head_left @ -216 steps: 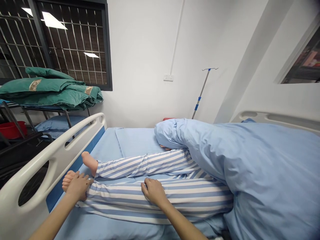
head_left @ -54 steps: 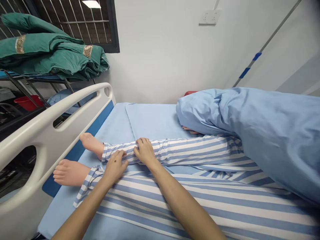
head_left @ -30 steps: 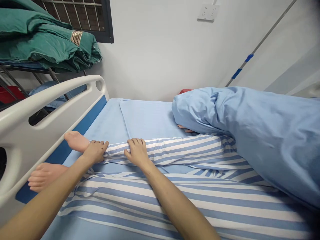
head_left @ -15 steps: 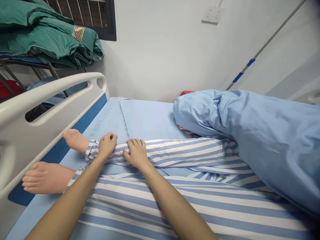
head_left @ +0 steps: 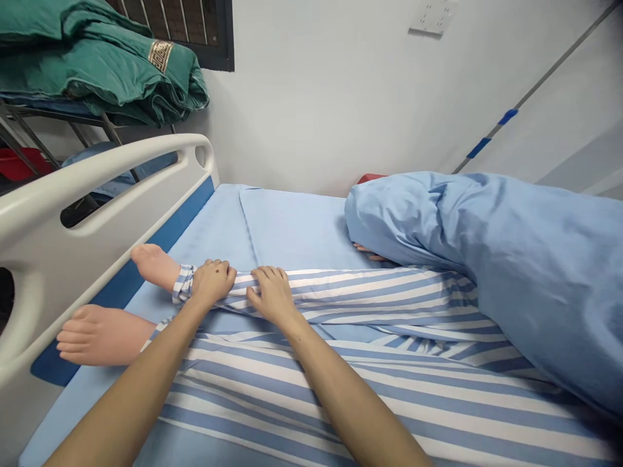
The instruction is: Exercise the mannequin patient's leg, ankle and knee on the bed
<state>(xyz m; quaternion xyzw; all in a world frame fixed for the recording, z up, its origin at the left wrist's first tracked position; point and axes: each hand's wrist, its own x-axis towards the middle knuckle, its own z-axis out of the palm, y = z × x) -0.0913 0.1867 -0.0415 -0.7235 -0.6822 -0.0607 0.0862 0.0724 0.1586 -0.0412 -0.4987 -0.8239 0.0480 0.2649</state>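
A manikin in blue-and-white striped trousers lies on the bed, its two bare feet [head_left: 100, 334] pointing left. My left hand [head_left: 213, 283] rests over the far lower leg just above the trouser cuff [head_left: 182, 285], fingers curled across its top. A little to the right, my right hand [head_left: 273, 295] is bent over the shin of the same striped leg [head_left: 355, 292], thumb on the near side, fingertips at the far edge. The near leg [head_left: 272, 376] lies under my forearms. A blue quilt [head_left: 516, 246] covers the manikin's upper part, with fingertips showing beneath its edge.
At the left stands the cream footboard [head_left: 126, 172] with its blue panel. Behind it, a green padded cover [head_left: 121, 71] lies on a metal rack, above a red basin [head_left: 22, 163]. The white wall [head_left: 311, 104] borders the far bed edge; a pole [head_left: 540, 81] leans at right.
My left hand's fingers have come down from a raised curl onto the lower leg. My right hand stays on the shin. The whole view has shifted slightly.
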